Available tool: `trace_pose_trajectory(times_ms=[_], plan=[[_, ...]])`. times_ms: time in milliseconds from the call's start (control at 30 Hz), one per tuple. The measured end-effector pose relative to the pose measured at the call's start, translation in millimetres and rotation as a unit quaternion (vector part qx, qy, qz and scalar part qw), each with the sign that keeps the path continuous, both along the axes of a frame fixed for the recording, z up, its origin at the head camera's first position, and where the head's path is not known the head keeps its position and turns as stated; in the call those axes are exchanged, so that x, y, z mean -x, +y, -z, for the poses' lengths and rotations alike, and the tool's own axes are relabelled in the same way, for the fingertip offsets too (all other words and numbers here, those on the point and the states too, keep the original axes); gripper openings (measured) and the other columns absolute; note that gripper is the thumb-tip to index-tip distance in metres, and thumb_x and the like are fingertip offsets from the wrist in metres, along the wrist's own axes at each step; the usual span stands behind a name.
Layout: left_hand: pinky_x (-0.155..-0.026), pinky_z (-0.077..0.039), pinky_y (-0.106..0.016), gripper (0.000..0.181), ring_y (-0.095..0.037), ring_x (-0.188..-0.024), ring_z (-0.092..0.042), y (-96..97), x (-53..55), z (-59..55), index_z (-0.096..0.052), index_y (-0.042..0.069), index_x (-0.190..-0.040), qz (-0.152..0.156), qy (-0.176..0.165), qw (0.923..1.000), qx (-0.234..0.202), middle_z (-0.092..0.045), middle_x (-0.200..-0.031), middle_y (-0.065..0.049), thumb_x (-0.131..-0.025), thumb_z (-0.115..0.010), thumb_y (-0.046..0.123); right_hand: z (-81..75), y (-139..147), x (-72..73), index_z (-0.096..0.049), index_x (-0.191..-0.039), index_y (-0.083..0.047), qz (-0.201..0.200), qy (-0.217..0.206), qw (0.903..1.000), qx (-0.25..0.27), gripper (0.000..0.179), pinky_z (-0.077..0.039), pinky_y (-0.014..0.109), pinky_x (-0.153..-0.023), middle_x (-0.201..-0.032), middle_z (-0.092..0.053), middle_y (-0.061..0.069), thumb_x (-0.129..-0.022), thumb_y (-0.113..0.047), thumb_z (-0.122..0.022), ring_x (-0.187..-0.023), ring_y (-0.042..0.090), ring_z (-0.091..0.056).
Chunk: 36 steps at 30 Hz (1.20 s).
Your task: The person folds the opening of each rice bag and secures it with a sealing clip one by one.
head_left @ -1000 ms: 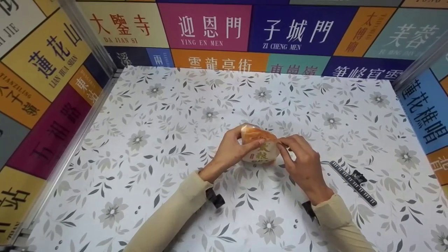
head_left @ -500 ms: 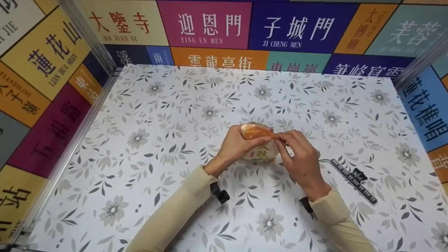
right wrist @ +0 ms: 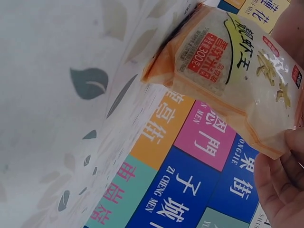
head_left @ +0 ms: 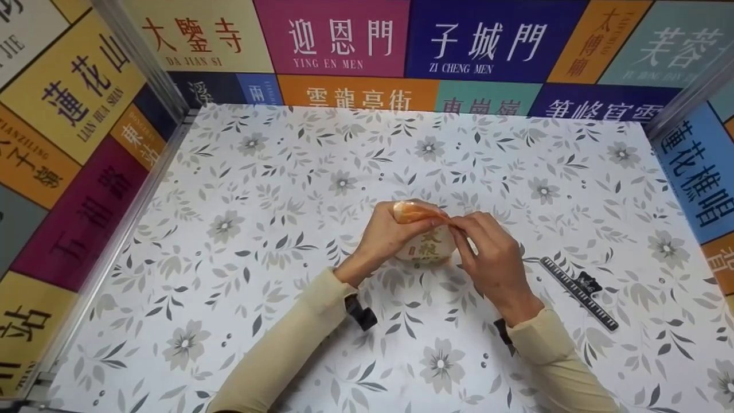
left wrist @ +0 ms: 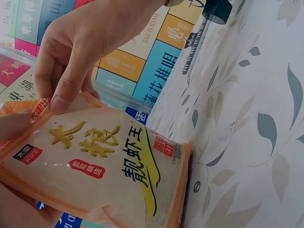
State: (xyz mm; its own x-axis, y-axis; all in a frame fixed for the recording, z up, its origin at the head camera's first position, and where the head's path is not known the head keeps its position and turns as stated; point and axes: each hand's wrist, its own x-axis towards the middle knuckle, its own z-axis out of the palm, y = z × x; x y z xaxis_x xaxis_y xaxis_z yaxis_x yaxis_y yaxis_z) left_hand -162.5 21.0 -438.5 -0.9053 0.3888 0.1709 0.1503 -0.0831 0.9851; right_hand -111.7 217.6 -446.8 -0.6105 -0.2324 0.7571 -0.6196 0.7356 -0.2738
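Note:
A small plastic bag of rice with orange edges and Chinese lettering stands upright on the table, its bottom at the tablecloth. My left hand grips its upper left side, thumb across the front. At the upper right corner, thumb and fingers of my right hand pinch the orange edge. In the left wrist view the printed front of the bag faces the camera. The right wrist view shows the bag's lower edge and the right hand at the corner. The bag's back is hidden.
A black ruler-like strip with white marks and a dark ornament lies to the right of the right hand. White floral cloth covers the table. Panels with Chinese lettering wall in the back and both sides.
The bag's top has tipped toward me and bunched between the hands, showing less of the orange panel. Both hands have drawn slightly upward in the view, still holding the bag.

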Motion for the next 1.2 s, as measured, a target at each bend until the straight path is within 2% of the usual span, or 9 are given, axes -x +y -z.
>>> trace_pose_trajectory(times_ms=[200,367,533,767,900,1200], plan=[[-0.095,-0.061,-0.033,0.019,-0.015,-0.101,-0.077,0.8,-0.5,-0.2,-0.082,0.007,-0.108,0.004,0.004,0.9999,-0.009,-0.082,-0.107,-0.006,-0.09,-0.081,0.013,1.1,1,-0.3,-0.076,-0.104,-0.002,0.004,0.017,0.9997,-0.017,0.01,-0.057,0.031,-0.072,-0.087,-0.069,0.009,-0.094,-0.001,-0.073,-0.08,0.022,-0.067],[-0.094,-0.061,-0.032,0.019,-0.014,-0.101,-0.077,0.2,0.0,0.6,-0.081,0.006,-0.109,0.008,0.012,0.9999,-0.004,-0.082,-0.107,-0.007,-0.091,-0.079,0.013,1.1,4,-2.1,-0.076,-0.105,-0.003,0.015,0.023,0.9986,-0.046,0.011,-0.057,0.032,-0.069,-0.087,-0.069,0.008,-0.095,-0.001,-0.072,-0.079,0.022,-0.066],[-0.094,-0.061,-0.033,0.019,-0.015,-0.101,-0.077,-0.3,-1.0,0.2,-0.08,0.005,-0.109,0.011,0.014,0.9998,-0.008,-0.082,-0.108,-0.006,-0.092,-0.078,0.012,2.2,6,-3.6,-0.075,-0.104,-0.001,0.014,0.015,0.9984,-0.052,0.01,-0.058,0.033,-0.069,-0.087,-0.069,0.009,-0.095,0.001,-0.072,-0.079,0.023,-0.066],[-0.096,-0.06,-0.033,0.019,-0.015,-0.101,-0.077,-0.1,-1.3,-1.2,-0.079,0.004,-0.11,0.009,0.006,0.9999,-0.009,-0.081,-0.108,-0.008,-0.092,-0.076,0.01,3.7,8,-3.9,-0.074,-0.102,0.001,0.003,0.031,0.998,-0.055,0.013,-0.055,0.032,-0.064,-0.085,-0.066,0.011,-0.091,0.007,-0.071,-0.076,0.023,-0.063],[-0.099,-0.059,-0.034,0.019,-0.016,-0.102,-0.077,0.1,-1.5,-1.2,-0.078,0.001,-0.111,0.014,0.003,0.9998,-0.016,-0.081,-0.109,-0.011,-0.093,-0.074,0.008,4.8,10,-5.2,-0.073,-0.101,0.002,0.001,0.023,0.9983,-0.054,0.014,-0.054,0.035,-0.063,-0.083,-0.064,0.012,-0.09,0.009,-0.07,-0.074,0.024,-0.061],[-0.1,-0.059,-0.035,0.018,-0.017,-0.105,-0.076,-0.1,-3.6,-2.3,-0.078,0.001,-0.109,0.027,-0.003,0.9994,-0.023,-0.081,-0.109,-0.008,-0.094,-0.074,0.01,8.6,12,-6.7,-0.068,-0.094,0.002,-0.002,0.024,0.9974,-0.069,0.013,-0.049,0.035,-0.062,-0.08,-0.058,0.012,-0.088,0.013,-0.066,-0.072,0.024,-0.055]])
